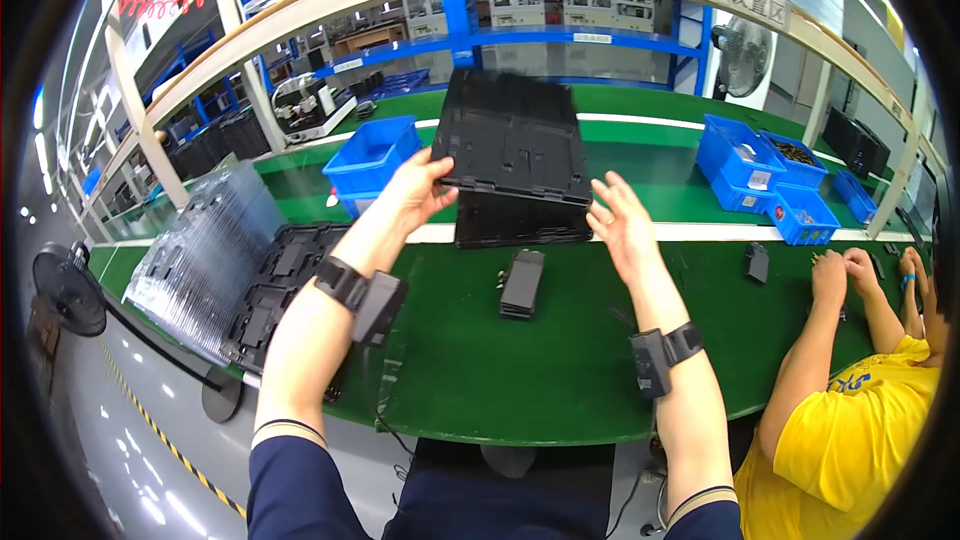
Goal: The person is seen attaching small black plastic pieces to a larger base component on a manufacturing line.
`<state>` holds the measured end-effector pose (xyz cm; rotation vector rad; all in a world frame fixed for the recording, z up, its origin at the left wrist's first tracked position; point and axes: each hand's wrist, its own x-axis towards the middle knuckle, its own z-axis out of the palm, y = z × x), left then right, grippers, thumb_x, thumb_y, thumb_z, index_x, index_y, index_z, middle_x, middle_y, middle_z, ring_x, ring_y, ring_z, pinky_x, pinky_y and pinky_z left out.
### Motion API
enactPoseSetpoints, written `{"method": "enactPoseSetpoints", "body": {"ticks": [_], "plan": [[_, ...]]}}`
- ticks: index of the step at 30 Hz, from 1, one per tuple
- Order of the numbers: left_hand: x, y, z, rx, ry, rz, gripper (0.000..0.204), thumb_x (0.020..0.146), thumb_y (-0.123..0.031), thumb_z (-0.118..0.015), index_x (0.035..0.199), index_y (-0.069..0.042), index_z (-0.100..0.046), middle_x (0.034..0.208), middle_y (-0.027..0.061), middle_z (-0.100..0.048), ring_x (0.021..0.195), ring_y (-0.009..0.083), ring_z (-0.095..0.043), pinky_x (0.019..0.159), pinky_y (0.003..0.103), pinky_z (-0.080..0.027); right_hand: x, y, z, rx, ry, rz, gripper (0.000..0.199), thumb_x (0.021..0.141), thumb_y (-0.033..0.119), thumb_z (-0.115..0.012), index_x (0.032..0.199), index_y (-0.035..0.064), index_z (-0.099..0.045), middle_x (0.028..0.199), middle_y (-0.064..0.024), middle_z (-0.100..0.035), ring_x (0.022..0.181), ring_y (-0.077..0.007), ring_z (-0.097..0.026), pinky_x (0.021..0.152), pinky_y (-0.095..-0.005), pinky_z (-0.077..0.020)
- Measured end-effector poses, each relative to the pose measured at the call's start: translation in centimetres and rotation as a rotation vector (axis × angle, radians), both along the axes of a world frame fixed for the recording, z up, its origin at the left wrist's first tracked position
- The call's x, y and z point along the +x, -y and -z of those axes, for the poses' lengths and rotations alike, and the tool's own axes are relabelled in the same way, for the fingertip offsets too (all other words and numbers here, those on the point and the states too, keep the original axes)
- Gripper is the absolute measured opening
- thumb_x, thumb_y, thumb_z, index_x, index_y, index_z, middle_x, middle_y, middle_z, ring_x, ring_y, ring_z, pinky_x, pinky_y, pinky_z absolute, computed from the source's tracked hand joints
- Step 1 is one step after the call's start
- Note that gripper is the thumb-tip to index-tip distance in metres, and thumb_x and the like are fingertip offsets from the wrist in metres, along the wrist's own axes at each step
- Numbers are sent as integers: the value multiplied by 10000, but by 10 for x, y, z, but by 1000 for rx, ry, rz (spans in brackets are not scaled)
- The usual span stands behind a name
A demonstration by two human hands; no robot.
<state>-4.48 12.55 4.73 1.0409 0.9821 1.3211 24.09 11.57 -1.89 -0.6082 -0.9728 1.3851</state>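
Note:
A black moulded plastic tray (515, 135) is raised and tilted over the far middle of the green bench. My left hand (425, 190) grips its near left corner, thumb on top. Close to the near right corner is my right hand (622, 225), fingers spread; whether a fingertip touches the tray I cannot make out. Below the raised tray, another dark, glossy panel or tray (522, 220) shows in part. Between my forearms, a small group of dark grey flat rectangular pieces (522, 283) lies on the bench.
At left stand a tall stack of clear plastic trays (205, 250) and black trays (285, 265), with a black fan (70, 290) beyond. Blue bins (370, 155) sit at the back left, more blue bins (740, 160) at the right. A yellow-shirted co-worker (860, 430) works at right.

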Motion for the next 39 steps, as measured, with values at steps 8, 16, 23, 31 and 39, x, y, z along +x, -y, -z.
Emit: {"method": "enactPoseSetpoints", "body": {"ticks": [8, 16, 23, 31, 39], "plan": [[-135, 165, -49, 174, -102, -128, 525, 839, -141, -538, 1329, -120, -350, 1246, 41, -490, 1101, 145, -480, 904, 342, -354, -11, 30, -20, -43, 110, -95, 462, 875, 451, -461, 1146, 79, -509, 983, -69, -604, 831, -167, -593, 749, -329, -455], [-235, 277, 5, -75, 62, -344, 464, 836, -76, -506, 1285, -44, -398, 1145, 87, -564, 957, 164, -592, 761, 303, -499, -43, 44, -19, -37, 292, -234, 468, 833, 481, -532, 1051, 70, -577, 893, -49, -613, 754, -131, -601, 682, -281, -490], [-266, 275, 22, -199, -36, -363, 449, 805, -111, -566, 1238, -77, -456, 1030, 62, -611, 871, 169, -609, 651, 286, -482, -39, 49, -14, -58, 356, -243, 441, 825, 478, -549, 1020, 84, -594, 853, -35, -621, 727, -117, -602, 660, -263, -487], [-190, 275, 24, 129, -1663, -952, 594, 724, -341, -680, 1205, -48, -492, 1224, 213, -439, 1157, 348, -393, 985, 401, -307, -38, 47, -15, -59, 469, -169, 395, 813, 461, -581, 942, 91, -626, 775, -6, -629, 645, -64, -587, 567, -196, -448], [-135, 264, 15, -183, -1597, -294, 714, 787, -521, -545, 1349, -137, -331, 1404, 258, -190, 1316, 421, -107, 1044, 514, -127, -34, 45, -15, -37, 462, -158, 374, 816, 449, -583, 924, 94, -629, 771, -3, -627, 629, -60, -582, 541, -183, -439]]}}
